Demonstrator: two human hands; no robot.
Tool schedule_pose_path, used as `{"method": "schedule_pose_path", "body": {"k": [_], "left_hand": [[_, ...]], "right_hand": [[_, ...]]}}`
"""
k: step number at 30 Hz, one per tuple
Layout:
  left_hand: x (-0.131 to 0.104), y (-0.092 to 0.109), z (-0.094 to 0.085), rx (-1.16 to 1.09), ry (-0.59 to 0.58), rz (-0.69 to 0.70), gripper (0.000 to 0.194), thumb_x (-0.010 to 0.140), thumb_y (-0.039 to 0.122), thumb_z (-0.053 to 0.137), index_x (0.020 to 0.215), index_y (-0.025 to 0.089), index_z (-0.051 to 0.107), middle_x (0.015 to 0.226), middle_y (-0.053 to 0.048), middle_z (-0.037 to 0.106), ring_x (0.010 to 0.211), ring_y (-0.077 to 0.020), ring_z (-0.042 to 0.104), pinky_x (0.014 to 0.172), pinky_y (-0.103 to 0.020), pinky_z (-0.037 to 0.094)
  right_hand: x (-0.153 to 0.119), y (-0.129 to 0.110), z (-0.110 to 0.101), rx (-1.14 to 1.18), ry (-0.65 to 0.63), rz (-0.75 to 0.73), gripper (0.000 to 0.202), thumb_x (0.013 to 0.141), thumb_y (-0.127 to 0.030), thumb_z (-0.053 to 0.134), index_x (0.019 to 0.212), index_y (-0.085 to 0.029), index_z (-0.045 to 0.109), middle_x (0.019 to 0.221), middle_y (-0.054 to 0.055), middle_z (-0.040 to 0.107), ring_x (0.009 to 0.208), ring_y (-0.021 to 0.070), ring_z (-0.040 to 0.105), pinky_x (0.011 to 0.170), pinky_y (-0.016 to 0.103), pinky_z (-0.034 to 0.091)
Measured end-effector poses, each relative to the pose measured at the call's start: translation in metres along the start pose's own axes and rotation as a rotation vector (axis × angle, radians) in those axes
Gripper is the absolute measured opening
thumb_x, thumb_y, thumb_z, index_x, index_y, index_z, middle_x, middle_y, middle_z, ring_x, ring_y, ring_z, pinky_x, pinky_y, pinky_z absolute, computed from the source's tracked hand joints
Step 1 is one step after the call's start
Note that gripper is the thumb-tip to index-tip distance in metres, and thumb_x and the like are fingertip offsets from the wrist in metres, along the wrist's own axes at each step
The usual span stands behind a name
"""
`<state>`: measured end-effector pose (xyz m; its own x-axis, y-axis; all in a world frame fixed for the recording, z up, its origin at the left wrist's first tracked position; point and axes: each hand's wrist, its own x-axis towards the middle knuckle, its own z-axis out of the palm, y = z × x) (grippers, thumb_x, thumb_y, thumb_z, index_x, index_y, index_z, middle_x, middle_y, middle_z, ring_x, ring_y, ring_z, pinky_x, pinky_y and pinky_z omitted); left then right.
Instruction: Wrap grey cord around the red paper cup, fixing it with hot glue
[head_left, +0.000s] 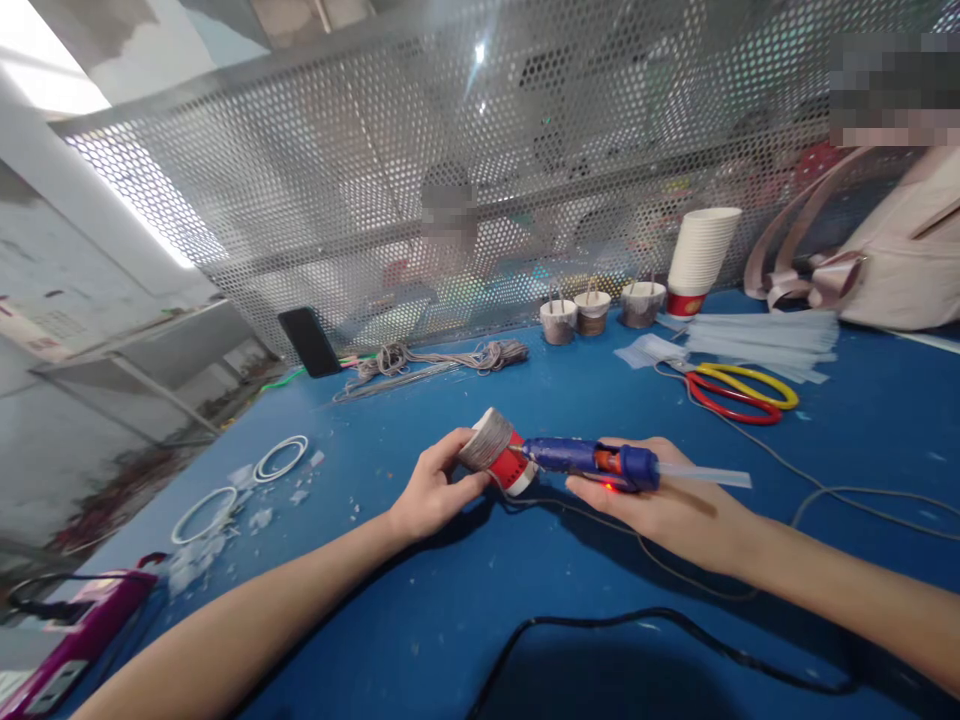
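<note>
My left hand [435,490] is closed around a red and white paper cup [507,466], which is tilted over the blue table. Grey cord [487,440] is wound around part of the cup. My right hand [660,510] grips a blue hot glue gun [562,454], its nozzle at the cup's side beside the wound cord. A translucent glue stick [709,475] sticks out of the gun's back, and a small red light glows on it. From the cup a loose length of cord [577,508] runs to the right beneath my right hand.
Behind are cord bundles [450,358], a phone [309,340], several cord-wrapped cups [559,322], stacked cups [703,255], glue sticks [765,340] and scissors [750,392]. White rings [280,458] lie left, near a purple power strip [82,640]. A black cable [600,622] crosses in front.
</note>
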<state>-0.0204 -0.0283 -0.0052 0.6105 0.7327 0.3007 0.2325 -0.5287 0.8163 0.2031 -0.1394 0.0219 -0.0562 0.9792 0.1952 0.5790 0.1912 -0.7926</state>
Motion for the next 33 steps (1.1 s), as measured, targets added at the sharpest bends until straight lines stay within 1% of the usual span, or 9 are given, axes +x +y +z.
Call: {"method": "schedule_pose_path", "body": {"k": [4,8,13,16,21,24,27,30,33], "left_hand": [[0.0,-0.001,0.0,-0.037,-0.01,-0.005,0.022,0.071,0.023,0.062,0.091,0.014,0.061,0.083,-0.003,0.062,0.076,-0.0158,0.057,0.073,-0.028,0.047],[0.001,0.001,-0.001,-0.079,-0.007,-0.036,0.021,0.069,0.021,0.063,0.089,0.014,0.061,0.081,-0.002,0.061,0.074,-0.0145,0.056,0.07,-0.026,0.046],[0.002,0.006,-0.001,-0.135,0.0,-0.071,0.024,0.065,0.021,0.063,0.088,0.014,0.061,0.079,-0.002,0.062,0.071,-0.0141,0.056,0.068,-0.026,0.046],[0.002,0.007,-0.001,-0.123,0.001,-0.085,0.024,0.064,0.022,0.063,0.087,0.014,0.061,0.078,-0.002,0.062,0.07,-0.0144,0.056,0.068,-0.027,0.047],[0.001,0.006,-0.001,-0.111,0.0,-0.083,0.024,0.064,0.023,0.063,0.086,0.014,0.061,0.077,-0.001,0.061,0.069,-0.0141,0.055,0.067,-0.026,0.047],[0.001,0.006,0.0,-0.089,-0.008,-0.067,0.023,0.066,0.023,0.062,0.087,0.014,0.061,0.078,-0.001,0.06,0.07,-0.0139,0.054,0.066,-0.026,0.046],[0.0,0.005,0.0,-0.035,-0.014,-0.049,0.022,0.067,0.023,0.062,0.087,0.014,0.062,0.079,-0.002,0.06,0.072,-0.0149,0.054,0.068,-0.026,0.046],[0.0,0.004,-0.001,-0.009,-0.011,-0.036,0.022,0.067,0.023,0.062,0.086,0.014,0.062,0.079,-0.002,0.06,0.073,-0.0156,0.054,0.07,-0.027,0.046],[0.001,0.005,-0.001,-0.04,-0.007,-0.036,0.022,0.066,0.022,0.062,0.086,0.014,0.061,0.079,-0.002,0.06,0.073,-0.0151,0.054,0.068,-0.027,0.045]], "right_hand": [[0.001,0.001,0.0,-0.012,0.024,0.001,0.03,0.08,-0.038,0.053,0.057,-0.02,0.048,0.049,-0.006,0.047,0.045,0.0096,0.038,0.046,0.023,0.033],[0.001,0.001,-0.001,0.004,-0.001,-0.015,0.027,0.079,-0.038,0.055,0.059,-0.02,0.052,0.051,-0.005,0.048,0.046,0.0102,0.038,0.046,0.024,0.033],[0.007,-0.002,-0.009,0.012,-0.035,-0.071,0.027,0.08,-0.033,0.052,0.057,-0.021,0.058,0.045,-0.005,0.042,0.043,0.0103,0.035,0.044,0.024,0.03],[0.009,-0.003,-0.011,0.035,-0.053,-0.11,0.024,0.081,-0.032,0.052,0.062,-0.022,0.062,0.046,-0.004,0.046,0.043,0.0105,0.037,0.043,0.023,0.031],[0.002,-0.003,-0.003,0.048,0.003,-0.038,0.028,0.079,-0.035,0.055,0.054,-0.021,0.052,0.048,-0.005,0.046,0.045,0.0103,0.039,0.045,0.023,0.034],[-0.002,-0.002,0.002,0.018,-0.011,-0.03,0.026,0.079,-0.038,0.055,0.06,-0.02,0.056,0.054,-0.004,0.054,0.048,0.0113,0.044,0.047,0.023,0.037],[-0.004,-0.002,0.005,-0.025,-0.022,-0.029,0.024,0.079,-0.038,0.055,0.064,-0.019,0.059,0.055,-0.003,0.057,0.048,0.0112,0.046,0.049,0.024,0.038],[-0.003,-0.002,0.004,-0.023,-0.024,-0.032,0.023,0.079,-0.037,0.056,0.065,-0.019,0.06,0.055,-0.003,0.056,0.048,0.0109,0.045,0.048,0.023,0.038],[0.001,-0.002,-0.002,0.019,-0.02,-0.022,0.025,0.079,-0.036,0.055,0.061,-0.02,0.057,0.053,-0.004,0.051,0.048,0.0106,0.042,0.047,0.023,0.035]]}}
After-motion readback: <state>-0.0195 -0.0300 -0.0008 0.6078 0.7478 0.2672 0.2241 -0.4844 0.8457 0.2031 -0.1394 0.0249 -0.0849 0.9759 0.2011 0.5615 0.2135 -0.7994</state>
